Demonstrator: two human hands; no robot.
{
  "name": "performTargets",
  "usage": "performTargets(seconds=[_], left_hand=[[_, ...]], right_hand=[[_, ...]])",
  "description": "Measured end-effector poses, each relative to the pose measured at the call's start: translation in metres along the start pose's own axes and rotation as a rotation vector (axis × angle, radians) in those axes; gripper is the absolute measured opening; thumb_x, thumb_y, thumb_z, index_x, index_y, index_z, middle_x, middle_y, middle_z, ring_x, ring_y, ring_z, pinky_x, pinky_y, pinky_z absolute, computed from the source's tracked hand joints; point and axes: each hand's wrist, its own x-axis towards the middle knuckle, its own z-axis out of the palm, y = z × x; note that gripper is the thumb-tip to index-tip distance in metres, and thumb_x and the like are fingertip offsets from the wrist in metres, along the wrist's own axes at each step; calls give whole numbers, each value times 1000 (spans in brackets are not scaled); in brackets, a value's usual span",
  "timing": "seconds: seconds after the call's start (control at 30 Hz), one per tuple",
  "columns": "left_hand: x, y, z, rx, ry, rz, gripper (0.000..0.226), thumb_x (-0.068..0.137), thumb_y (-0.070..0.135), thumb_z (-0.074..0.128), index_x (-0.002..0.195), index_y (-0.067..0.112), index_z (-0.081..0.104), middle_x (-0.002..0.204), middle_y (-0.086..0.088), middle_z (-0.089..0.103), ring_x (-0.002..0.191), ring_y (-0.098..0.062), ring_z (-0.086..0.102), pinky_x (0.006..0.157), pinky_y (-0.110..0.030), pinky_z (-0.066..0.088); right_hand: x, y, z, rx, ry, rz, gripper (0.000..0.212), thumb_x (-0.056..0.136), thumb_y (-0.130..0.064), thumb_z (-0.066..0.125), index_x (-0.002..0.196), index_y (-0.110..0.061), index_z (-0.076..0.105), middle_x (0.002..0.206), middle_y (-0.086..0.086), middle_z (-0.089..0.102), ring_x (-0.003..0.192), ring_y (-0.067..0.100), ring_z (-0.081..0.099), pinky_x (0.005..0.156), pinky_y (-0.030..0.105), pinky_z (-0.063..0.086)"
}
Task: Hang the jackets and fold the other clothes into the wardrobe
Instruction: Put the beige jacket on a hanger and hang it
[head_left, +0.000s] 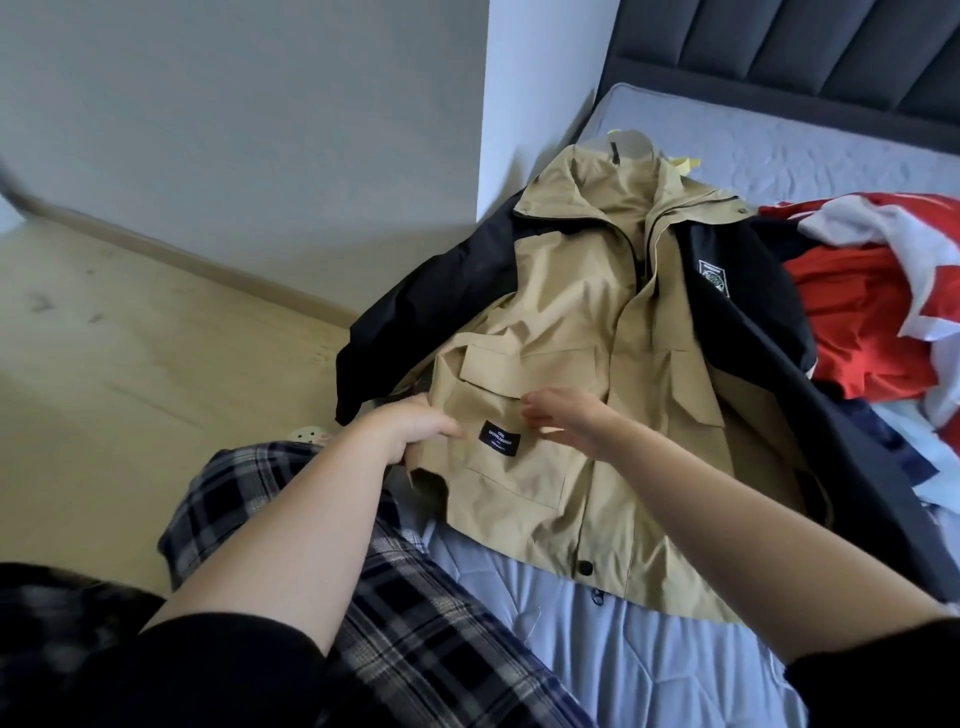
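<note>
Jacket, beige and black, lies flat on the bed. Left hand pinches its near left edge; right hand hovers loosely curled, holding nothing, beside the label. Its long axis runs away toward the collar, where a hanger seems to sit.

Open floor on my L, free reach. Wall corner blocks behind jacket. R side crowded: red/white clothes pile touching jacket's black sleeve. Bare mattress beyond.
</note>
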Motion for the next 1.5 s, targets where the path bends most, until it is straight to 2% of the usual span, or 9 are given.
performTargets(seconds=[0.07, 0.17, 0.3, 0.43, 0.9, 1.03, 1.23, 1.4, 1.5], left_hand=[[1, -2, -11, -187, -71, -70, 7, 85, 10, 68, 88, 5, 72, 82, -9, 69, 68, -20, 69, 53, -30, 55], [0, -6, -26, -320, -126, -220, 19, 87, 21, 67, 83, 2, 69, 78, -9, 68, 64, -21, 67, 56, -28, 56], [7, -26, -23, 724, 351, -232, 55, 84, 23, 70, 129, 3, 46, 118, -13, 58, 107, -31, 58, 85, -37, 48], [21, -24, 6, 1098, 559, 387, 64, 84, 9, 57, 142, 20, 33, 134, -8, 42, 122, -28, 40, 95, -39, 39], [27, 16, 207, 1176, -262, 656, 63, 99, 36, 39, 153, 28, 7, 161, 1, -4, 148, -21, -5, 118, -47, 10], [31, 16, 213, 1231, -262, 581, 63, 101, 36, 37, 153, 31, 2, 160, 6, -11, 147, -16, -10, 116, -49, 6], [32, 18, 215, 1318, -236, 553, 61, 101, 37, 35, 153, 29, 4, 161, 6, -11, 147, -16, -10, 116, -49, 7], [27, 20, 218, 1309, -217, 545, 61, 101, 33, 36, 153, 27, 5, 161, 4, -10, 147, -18, -9, 116, -49, 8], [24, 20, 218, 1297, -215, 548, 62, 100, 31, 38, 153, 26, 6, 161, 2, -9, 148, -20, -8, 117, -47, 11]], right_hand=[[10, 5, 11, -61, 70, -12, 31, 94, -19, 50, 113, 1, 62, 107, 18, 65, 90, 21, 56, 88, 39, 52], [18, 3, 21, -293, 162, -104, 30, 93, -23, 45, 110, -5, 62, 101, 7, 64, 94, 21, 58, 84, 39, 51], [25, 8, 24, -653, 103, -188, 36, 97, -25, 42, 127, -9, 53, 120, 8, 60, 109, 24, 55, 89, 31, 43], [21, 21, 10, -725, 88, -242, 39, 96, -26, 45, 132, -14, 50, 127, 6, 58, 113, 24, 54, 91, 30, 43], [-69, 151, -145, -770, 868, 62, 48, 94, -18, 45, 140, -8, 37, 146, 17, 37, 129, 36, 39, 102, 45, 35], [-74, 166, -170, -678, 692, 380, 62, 98, -30, 48, 143, 5, 24, 137, 25, 47, 122, 36, 51, 97, 40, 43], [-72, 155, -192, -443, 520, 283, 27, 96, -13, 52, 69, -12, 50, 73, 8, 50, 69, 22, 48, 70, 29, 40], [-88, 152, -198, -851, 256, 376, 28, 93, -5, 44, 116, 1, 58, 113, 20, 61, 101, 30, 56, 80, 28, 41], [-101, 151, -193, -1118, 9, 446, 19, 90, -7, 44, 102, -1, 57, 101, 13, 65, 91, 26, 60, 74, 18, 41]])
